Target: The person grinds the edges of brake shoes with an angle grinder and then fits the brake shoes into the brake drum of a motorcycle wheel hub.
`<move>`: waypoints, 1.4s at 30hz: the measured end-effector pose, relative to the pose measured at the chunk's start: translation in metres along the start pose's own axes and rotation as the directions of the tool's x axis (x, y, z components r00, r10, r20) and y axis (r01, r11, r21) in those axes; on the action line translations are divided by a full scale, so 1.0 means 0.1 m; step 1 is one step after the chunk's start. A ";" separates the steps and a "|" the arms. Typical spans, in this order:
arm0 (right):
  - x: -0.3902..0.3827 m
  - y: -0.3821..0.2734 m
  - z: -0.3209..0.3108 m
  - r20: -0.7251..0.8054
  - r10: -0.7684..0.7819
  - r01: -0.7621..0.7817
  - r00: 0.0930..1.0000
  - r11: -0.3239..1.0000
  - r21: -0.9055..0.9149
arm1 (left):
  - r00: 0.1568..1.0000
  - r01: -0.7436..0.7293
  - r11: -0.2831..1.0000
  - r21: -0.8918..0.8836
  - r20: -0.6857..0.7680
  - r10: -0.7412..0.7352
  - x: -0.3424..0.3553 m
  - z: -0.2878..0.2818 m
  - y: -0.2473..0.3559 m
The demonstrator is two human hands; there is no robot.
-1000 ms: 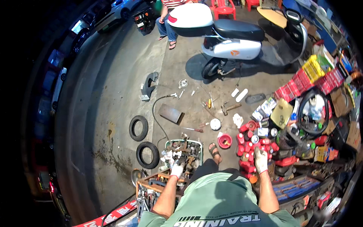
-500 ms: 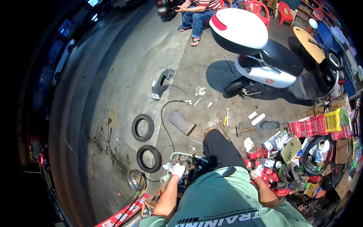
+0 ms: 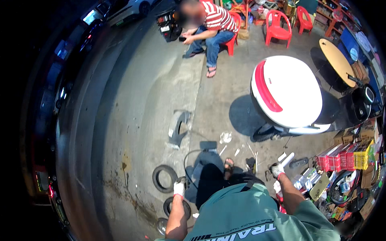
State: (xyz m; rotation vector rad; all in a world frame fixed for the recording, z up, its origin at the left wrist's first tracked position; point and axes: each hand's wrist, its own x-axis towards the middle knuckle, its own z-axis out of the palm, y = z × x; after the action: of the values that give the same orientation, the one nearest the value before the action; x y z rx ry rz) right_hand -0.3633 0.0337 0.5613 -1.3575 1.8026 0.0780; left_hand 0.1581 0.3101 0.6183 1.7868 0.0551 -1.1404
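- Head view: the left hand (image 3: pixel 180 187), in a white glove with dark fingers, hangs near a round black rubber tyre (image 3: pixel 156 177); the right hand (image 3: pixel 276 170), gloved likewise, is near a long, round-ended white strip (image 3: pixel 288 160). Both look loosely curled; whether either grips anything, I cannot tell.
- Stepping here seems best done slowly, the brown-strapped sandalled foot (image 3: pixel 228 168) kept clear of the thin black hose (image 3: pixel 185 159).
- The tyre lies flat on the grey concrete floor (image 3: pixel 140 120), a bare, open-centred ring; the strip looks plain and smooth.
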 end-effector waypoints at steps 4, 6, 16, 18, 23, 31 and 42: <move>0.25 -1.29 -0.20 0.115 -0.030 -0.006 0.993 0.954 0.301 | 0.987 0.122 0.977 0.174 -0.128 -0.100 0.73 -0.03 0.56; 0.47 -1.52 -0.19 0.129 0.010 -0.048 0.992 0.955 0.294 | 0.982 0.167 0.978 0.122 -0.113 -0.154 1.17 0.02 0.77; 0.40 -1.04 0.88 0.213 0.261 -0.158 0.941 0.900 -0.406 | 0.994 -0.005 0.463 0.886 0.055 -0.094 4.96 1.73 3.37; 0.23 -1.42 1.16 0.305 0.221 -0.054 0.927 0.880 -0.472 | 0.969 -0.235 0.382 0.894 0.247 0.017 5.29 2.65 4.00; 0.47 -2.53 1.43 0.255 0.399 -0.368 0.881 0.916 -0.160 | 0.751 -0.565 0.380 0.732 0.648 -0.131 5.37 4.94 5.11; 2.45 -3.44 0.95 0.202 0.591 -0.622 0.781 0.765 0.169 | 0.469 -0.870 -0.024 0.493 0.811 -0.350 6.16 8.07 5.62; 4.72 -3.97 -0.83 0.220 0.642 -0.670 0.735 0.633 0.389 | 0.714 -0.611 0.056 0.790 0.580 -0.393 6.45 11.15 7.45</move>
State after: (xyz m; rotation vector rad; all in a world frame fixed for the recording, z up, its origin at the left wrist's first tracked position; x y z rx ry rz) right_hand -0.1104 -0.5281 0.4736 -0.3133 2.0215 0.0860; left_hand 0.1408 -1.1778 0.5869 2.1616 -1.9079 -1.8653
